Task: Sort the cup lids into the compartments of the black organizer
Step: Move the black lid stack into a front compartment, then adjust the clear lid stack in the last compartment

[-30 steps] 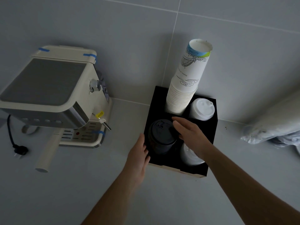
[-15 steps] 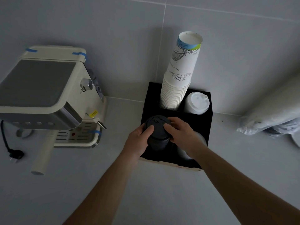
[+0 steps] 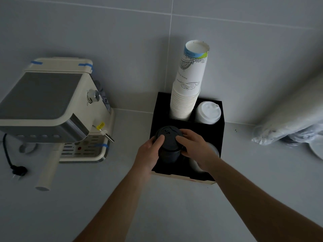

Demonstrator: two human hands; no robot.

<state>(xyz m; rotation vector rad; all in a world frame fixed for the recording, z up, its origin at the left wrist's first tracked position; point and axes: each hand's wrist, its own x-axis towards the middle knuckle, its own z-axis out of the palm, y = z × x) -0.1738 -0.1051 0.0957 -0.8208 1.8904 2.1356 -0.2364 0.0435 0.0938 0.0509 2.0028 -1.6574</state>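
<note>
The black organizer stands against the tiled wall with four compartments. A stack of black lids rises from its front left compartment. My left hand grips the stack from the left and my right hand grips it from the right, thumbs on the top lid. A stack of white lids fills the back right compartment. More white lids sit in the front right compartment, mostly hidden by my right hand. A tall stack of paper cups stands in the back left compartment.
A cream espresso machine stands to the left, its portafilter handle pointing toward me and a black plug lying beside it. Plastic-wrapped sleeves and a white plate edge lie to the right.
My left hand moved from the organizer's front edge up onto the black lid stack. My right hand closed around the stack's other side. Both have held there since half a second ago.
</note>
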